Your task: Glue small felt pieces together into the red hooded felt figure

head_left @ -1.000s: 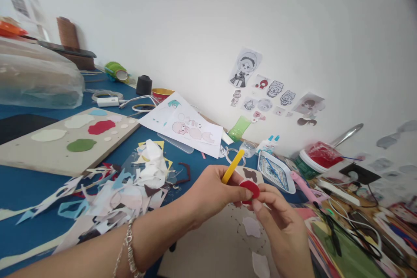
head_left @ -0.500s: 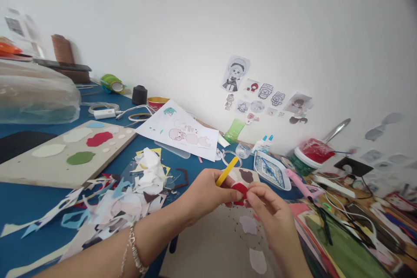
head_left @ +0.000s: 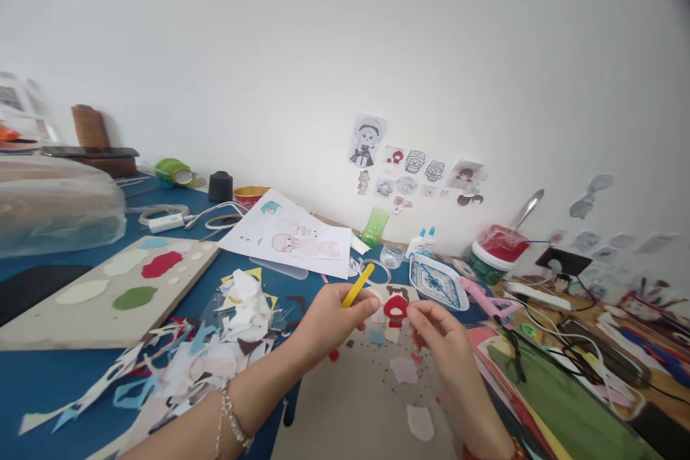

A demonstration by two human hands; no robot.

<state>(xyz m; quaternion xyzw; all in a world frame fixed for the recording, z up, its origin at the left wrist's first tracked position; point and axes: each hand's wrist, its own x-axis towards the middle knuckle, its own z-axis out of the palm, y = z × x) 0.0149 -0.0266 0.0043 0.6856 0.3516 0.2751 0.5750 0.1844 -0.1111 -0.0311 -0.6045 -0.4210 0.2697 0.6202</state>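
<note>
My left hand (head_left: 341, 315) is closed around a slim yellow tool (head_left: 358, 285) that sticks up past the thumb; its lower end is hidden. To the right of it, a small red hooded figure cutout (head_left: 396, 306) with a pale face opening and a green band is pinched at its right edge by my right hand (head_left: 439, 334). Below both hands lies a grey-beige board (head_left: 356, 402). On it are a pale pink cutout (head_left: 404, 369), an off-white cutout (head_left: 420, 422), a light blue piece (head_left: 376, 336) and dots. Brown cutouts (head_left: 397, 292) lie just behind the red figure.
Paper scraps (head_left: 199, 352) are heaped left of my forearm. Farther left is a board with coloured shapes (head_left: 177, 287). Behind are a printed sheet (head_left: 296, 237) and a patterned tray (head_left: 439, 282). A pink glue gun (head_left: 488, 298) and coloured sheets (head_left: 560, 395) lie right.
My left hand has let go of the red figure and moved left with the yellow tool. My right hand still pinches the figure, which now shows fully. The view has tilted up slightly.
</note>
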